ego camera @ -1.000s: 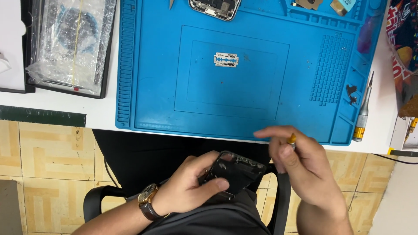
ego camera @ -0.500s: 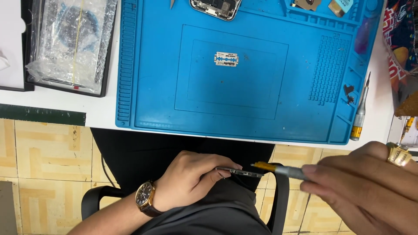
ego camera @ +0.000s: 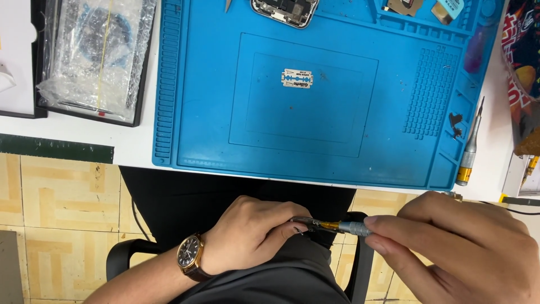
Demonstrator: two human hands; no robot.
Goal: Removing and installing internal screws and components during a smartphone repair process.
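The left hand [ego camera: 253, 233], with a wristwatch [ego camera: 190, 256] on its wrist, was held over the lap below the table edge, its fingers curled and pressed together around a small dark device [ego camera: 301, 221], of which only a thin edge showed past the fingertips; its exact kind could not be told. The right hand [ego camera: 455, 247] came in from the right side, thumb and forefinger pinching the grey knurled barrel of a small screwdriver [ego camera: 343, 227]. The screwdriver lay nearly level, its gold collar and tip pointing left and meeting the edge of the device just beside the left fingertips. On the white table above lay a blue work mat [ego camera: 208, 101], and near its centre a razor blade [ego camera: 297, 78] lay flat. An opened phone body [ego camera: 284, 10] sat at the mat's top edge. A second screwdriver [ego camera: 469, 147] rested along the mat's right border. A bubble-wrapped tray [ego camera: 93, 56] stood left of the mat.
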